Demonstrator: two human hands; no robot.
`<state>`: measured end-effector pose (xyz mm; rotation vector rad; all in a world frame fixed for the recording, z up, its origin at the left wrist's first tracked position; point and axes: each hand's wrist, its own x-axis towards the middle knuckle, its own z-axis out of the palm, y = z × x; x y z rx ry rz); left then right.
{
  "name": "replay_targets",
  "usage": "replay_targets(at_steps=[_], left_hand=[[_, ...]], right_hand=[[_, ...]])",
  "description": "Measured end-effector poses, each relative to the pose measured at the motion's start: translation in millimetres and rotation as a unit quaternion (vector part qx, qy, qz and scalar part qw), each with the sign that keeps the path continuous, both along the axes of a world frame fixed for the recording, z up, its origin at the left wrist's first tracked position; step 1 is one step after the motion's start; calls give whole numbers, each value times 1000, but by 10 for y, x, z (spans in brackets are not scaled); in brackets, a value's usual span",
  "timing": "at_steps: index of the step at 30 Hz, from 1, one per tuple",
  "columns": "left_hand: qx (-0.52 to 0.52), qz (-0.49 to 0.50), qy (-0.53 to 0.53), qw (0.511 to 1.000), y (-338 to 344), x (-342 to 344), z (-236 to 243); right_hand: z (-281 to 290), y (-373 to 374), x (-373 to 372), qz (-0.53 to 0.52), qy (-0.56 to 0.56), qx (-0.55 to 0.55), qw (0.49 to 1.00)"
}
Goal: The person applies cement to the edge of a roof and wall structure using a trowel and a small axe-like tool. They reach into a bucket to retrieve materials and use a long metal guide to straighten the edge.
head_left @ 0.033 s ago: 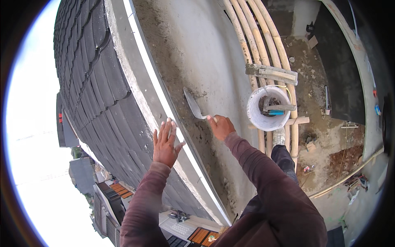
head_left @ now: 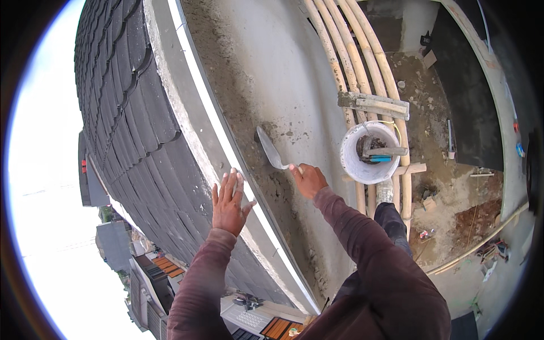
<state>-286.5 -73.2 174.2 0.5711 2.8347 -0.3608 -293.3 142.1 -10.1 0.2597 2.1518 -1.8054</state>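
Observation:
A pointed metal trowel (head_left: 270, 148) lies with its blade over the rough wet mortar strip (head_left: 286, 201) along the wall. My right hand (head_left: 309, 180) is closed around its handle, most of which is hidden by the fingers. To the left, my left hand (head_left: 229, 208) rests on the grey ledge (head_left: 209, 144), palm down with fingers spread and holding nothing. Its thumb reaches over the white edge strip (head_left: 224, 136). Smoother grey plaster (head_left: 294, 73) covers the wall right of the mortar.
A white bucket (head_left: 350, 161) with mortar and a wooden-handled tool (head_left: 387, 151) stands on bamboo poles (head_left: 345, 62), close to my right arm. Beyond it lie short wooden boards (head_left: 374, 105). Dark roof tiles (head_left: 153, 175) slope away on the left. The dirt ground (head_left: 447, 221) is far below.
The trowel and my right hand have shifted slightly toward me and to the right. My left hand stays on the ledge, almost unmoved.

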Motion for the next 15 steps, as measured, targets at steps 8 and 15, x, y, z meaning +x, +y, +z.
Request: replay_targets(at_steps=[8, 15], left_hand=[[6, -10, 8, 1000, 10, -27, -24], [-4, -5, 1, 1000, -76, -2, -23]], right_hand=[[209, -56, -272, 26, 74, 12, 997], [568, -80, -307, -30, 209, -41, 977]])
